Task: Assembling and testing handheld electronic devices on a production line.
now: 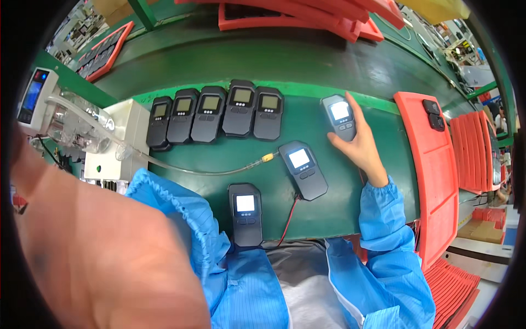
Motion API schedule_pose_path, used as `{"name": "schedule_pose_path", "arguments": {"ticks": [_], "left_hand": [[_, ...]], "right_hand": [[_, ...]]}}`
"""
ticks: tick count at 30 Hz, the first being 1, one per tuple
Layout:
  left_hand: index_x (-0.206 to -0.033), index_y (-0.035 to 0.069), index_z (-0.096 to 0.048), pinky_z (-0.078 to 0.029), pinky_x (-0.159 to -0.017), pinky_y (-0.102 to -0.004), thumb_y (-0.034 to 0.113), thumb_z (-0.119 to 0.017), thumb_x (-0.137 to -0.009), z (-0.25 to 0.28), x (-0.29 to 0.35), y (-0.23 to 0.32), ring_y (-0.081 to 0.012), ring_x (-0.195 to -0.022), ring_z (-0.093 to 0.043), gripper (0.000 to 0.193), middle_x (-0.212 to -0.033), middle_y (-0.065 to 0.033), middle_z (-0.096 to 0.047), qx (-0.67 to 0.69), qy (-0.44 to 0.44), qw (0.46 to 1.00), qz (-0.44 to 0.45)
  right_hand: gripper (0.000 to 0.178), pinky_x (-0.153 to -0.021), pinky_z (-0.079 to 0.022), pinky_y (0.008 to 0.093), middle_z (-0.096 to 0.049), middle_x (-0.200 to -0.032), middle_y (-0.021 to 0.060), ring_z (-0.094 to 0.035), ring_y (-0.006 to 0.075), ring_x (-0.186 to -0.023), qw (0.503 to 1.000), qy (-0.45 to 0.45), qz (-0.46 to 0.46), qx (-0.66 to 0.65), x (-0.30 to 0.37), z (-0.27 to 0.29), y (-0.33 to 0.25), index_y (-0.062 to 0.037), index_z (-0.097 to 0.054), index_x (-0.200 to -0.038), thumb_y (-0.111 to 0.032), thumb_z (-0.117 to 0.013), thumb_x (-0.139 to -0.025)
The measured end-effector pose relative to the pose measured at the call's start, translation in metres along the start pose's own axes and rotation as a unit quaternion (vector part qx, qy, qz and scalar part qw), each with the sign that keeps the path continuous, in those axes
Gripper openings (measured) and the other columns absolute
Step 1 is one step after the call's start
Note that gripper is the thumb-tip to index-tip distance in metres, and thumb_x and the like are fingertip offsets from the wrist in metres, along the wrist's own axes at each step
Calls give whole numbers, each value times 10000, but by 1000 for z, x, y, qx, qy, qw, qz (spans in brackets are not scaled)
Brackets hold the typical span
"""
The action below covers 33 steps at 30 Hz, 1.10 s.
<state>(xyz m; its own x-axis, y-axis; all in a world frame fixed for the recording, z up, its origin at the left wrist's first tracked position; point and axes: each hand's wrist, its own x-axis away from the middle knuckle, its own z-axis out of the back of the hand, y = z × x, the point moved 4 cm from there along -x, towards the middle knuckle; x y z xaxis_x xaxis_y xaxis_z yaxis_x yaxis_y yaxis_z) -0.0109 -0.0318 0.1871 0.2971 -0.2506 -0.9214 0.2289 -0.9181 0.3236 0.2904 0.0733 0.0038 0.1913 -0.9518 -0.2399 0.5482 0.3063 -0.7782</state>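
The grey handheld meter (342,127) is at the far right of the work area, its screen lit white above two buttons, its corners cut off. The right hand (361,147) has it between thumb and forefinger, opened just to its width; whether it touches the surface I cannot tell. The left hand (104,252) looms blurred at the near left, fingers out of sight, so its grip cannot be told.

Two more lit meters lie nearer: the tubed meter (304,171), with one clear tube (192,172) and one red wire (289,220), and the near meter (246,215). A row of five dark meters (210,115) with unlit screens stands far left, making eight. All are on a green worktop (350,211). Beyond are green framing (143,13), a red tray (430,181) holding two black parts (434,114), and cluttered benches.
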Motion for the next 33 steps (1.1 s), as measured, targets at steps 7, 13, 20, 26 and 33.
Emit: {"name": "schedule_pose_path", "arguments": {"ticks": [7,13,20,26,33], "left_hand": [[-1255,66,-509,-485,-873,-448,403,-462,-963,-19,-4,6,-310,-1001,-607,448,-1171,-175,-575,-44,-10,999,-15],[-1202,81,-618,-471,-920,-461,252,-754,-771,-13,108,-43,-358,-1092,-585,482,-1180,-143,-628,-70,-606,774,169],[-1396,104,-481,-191,-1130,-598,526,-825,-618,28,167,4,-408,-1422,-252,950,-1474,-177,-386,-211,-685,654,244],[-1388,132,-489,-190,-1118,-628,565,-755,-691,15,183,-4,-409,-1417,-245,863,-1473,-160,-383,-261,-645,683,223],[-1292,129,-569,-410,-1015,-555,481,-718,-783,-7,167,-36,-342,-1325,-425,636,-1373,-135,-496,-301,-620,698,195]], "right_hand": [[882,-1030,-403,330,-512,-1343,152,-518,232,-1218,998,46,42,-10,3,4,-10,-55,-314,-1487,-51,-727,-708],[876,-1058,-381,340,-473,-1393,162,-486,254,-1270,995,81,52,-28,3,11,-19,-45,-323,-1481,-51,-727,-704],[901,-1101,-332,359,-395,-1476,182,-410,285,-1355,993,86,76,-34,7,6,-22,-29,-295,-1492,-73,-732,-706],[911,-1105,-324,359,-382,-1489,181,-399,282,-1365,993,70,72,-59,9,0,-21,-33,-283,-1500,-80,-734,-710],[912,-1108,-321,367,-382,-1489,185,-393,289,-1369,990,72,77,-96,19,3,-21,-36,-283,-1501,-87,-737,-711]]}}
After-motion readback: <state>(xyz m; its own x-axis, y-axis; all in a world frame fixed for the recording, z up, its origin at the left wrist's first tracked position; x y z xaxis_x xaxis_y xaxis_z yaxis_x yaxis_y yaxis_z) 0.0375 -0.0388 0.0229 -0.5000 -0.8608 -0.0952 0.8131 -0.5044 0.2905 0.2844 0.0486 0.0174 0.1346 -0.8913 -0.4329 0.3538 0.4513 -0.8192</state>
